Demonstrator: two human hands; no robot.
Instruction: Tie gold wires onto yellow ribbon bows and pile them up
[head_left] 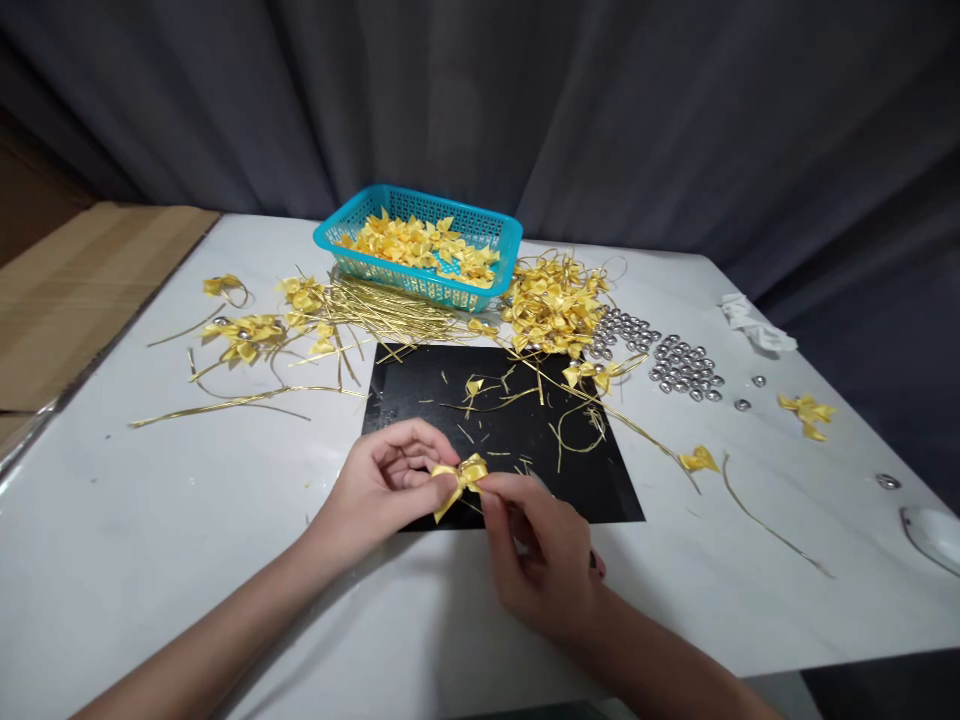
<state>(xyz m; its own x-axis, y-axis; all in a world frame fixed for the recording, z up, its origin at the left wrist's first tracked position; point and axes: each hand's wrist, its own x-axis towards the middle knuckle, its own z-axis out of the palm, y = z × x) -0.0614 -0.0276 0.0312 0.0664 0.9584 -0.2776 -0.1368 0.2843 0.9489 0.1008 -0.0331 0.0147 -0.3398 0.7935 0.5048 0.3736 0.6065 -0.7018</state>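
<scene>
A yellow satin ribbon bow (471,470) is held above the front part of a black mat (502,410). My left hand (397,475) pinches its left side between thumb and fingers. From the other side, the thumb and index finger of my right hand (536,540) close on the bow's right edge. Something small, dark and reddish (598,565) peeks out beside my right palm; its kind is hidden. Gold cord snippets and a loose yellow bow (474,387) with a cord lie on the mat beyond my hands.
Behind the mat stands a blue plastic basket (510,235) of yellow ribbon pieces. Gold cords (390,310) are bundled before it, with a heap of yellow bows (555,305) to its right. Silver beads (682,368) lie further right. Cardboard (90,290) covers the left corner.
</scene>
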